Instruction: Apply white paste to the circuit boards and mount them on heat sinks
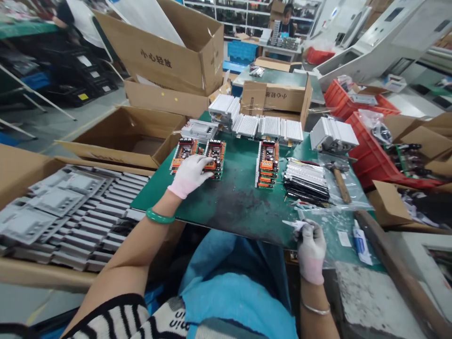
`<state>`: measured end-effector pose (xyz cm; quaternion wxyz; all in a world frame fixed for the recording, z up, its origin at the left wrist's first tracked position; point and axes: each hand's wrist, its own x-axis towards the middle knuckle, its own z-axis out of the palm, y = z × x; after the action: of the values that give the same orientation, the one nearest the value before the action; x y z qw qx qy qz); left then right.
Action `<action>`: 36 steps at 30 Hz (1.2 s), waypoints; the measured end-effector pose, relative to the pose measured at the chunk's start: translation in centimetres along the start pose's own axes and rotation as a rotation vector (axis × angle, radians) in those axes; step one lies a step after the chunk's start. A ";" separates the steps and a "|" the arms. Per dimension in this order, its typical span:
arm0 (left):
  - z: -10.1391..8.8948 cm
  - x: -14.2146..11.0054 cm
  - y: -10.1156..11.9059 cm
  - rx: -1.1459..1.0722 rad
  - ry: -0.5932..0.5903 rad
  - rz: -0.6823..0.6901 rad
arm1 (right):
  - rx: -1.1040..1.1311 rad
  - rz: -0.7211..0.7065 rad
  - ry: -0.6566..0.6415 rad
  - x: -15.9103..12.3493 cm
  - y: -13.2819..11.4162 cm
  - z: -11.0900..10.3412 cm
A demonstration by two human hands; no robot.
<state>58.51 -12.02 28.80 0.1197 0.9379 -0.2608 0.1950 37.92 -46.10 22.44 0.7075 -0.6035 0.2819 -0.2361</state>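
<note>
My left hand (189, 174), in a white glove, reaches forward over the green mat (236, 202); its fingers lie on an orange circuit board (214, 159) in the left stack of boards. A second stack of orange boards (267, 163) stands mid-mat, with a pile of dark flat strips (306, 181) beside it. My right hand (310, 247), also gloved, is curled near the mat's front edge and pinches a small white piece (295, 225).
Rows of white finned heat sinks (268, 127) line the mat's back edge. A hammer (338, 179) lies at the right on clear plastic. Open cardboard boxes stand left and behind; grey plastic covers (63, 212) fill a carton at my left. Red crates sit right. A person works far back.
</note>
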 end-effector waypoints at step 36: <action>7.9 -13.9 17.9 -0.377 0.173 0.251 | -0.409 -0.292 -0.274 0.7 -2.7 3.8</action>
<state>40.38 -23.39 17.95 0.2893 0.8390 -0.3959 0.2360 41.10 -44.25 25.41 0.5610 -0.7942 0.1355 -0.1902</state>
